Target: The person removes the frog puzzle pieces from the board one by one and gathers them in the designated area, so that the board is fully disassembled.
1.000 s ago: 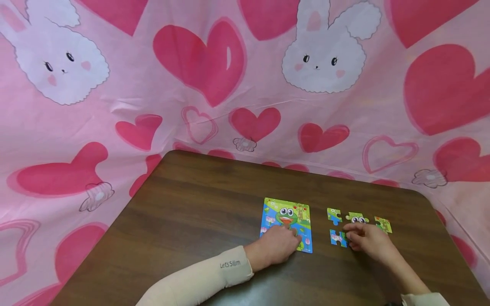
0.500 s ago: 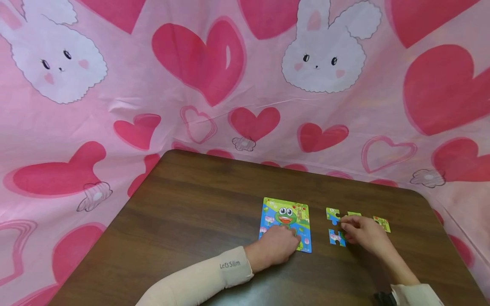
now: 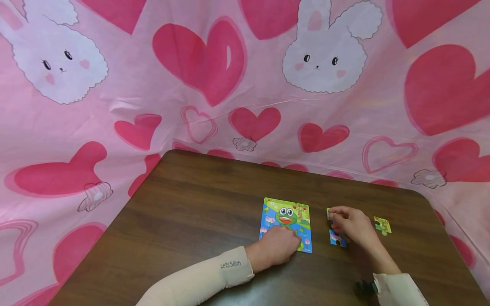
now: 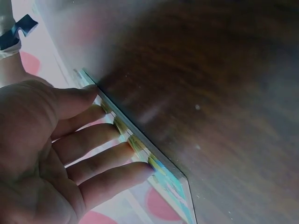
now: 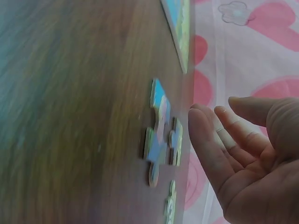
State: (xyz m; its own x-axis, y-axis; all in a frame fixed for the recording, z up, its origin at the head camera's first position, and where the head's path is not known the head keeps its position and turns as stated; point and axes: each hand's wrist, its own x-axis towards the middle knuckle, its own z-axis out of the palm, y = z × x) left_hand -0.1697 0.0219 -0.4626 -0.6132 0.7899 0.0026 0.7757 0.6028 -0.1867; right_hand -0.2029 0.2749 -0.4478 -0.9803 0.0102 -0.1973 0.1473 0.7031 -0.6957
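A frog picture puzzle board (image 3: pixel 285 214) lies flat on the table in the head view. My left hand (image 3: pixel 279 250) rests on its lower part; in the left wrist view its loosely extended fingers (image 4: pixel 100 140) reach the board's face, thumb at the edge. My right hand (image 3: pixel 354 227) hovers over loose puzzle pieces to the right of the board. In the right wrist view its fingers (image 5: pixel 205 149) are relaxed with nothing between them. Below them lie a blue and pink piece (image 5: pixel 159 128), a second piece (image 5: pixel 176 142) and one with an eye print (image 5: pixel 170 205).
A green and red puzzle piece (image 3: pixel 383 225) lies right of the right hand. The brown wooden table (image 3: pixel 214 191) has rounded far corners. Behind it hangs a pink cloth (image 3: pixel 264 93) printed with hearts and rabbits.
My right hand has shifted left and slightly away from me, now covering much of the upper left piece and the frog-eye piece. The right piece shows fully. My left hand stays put.
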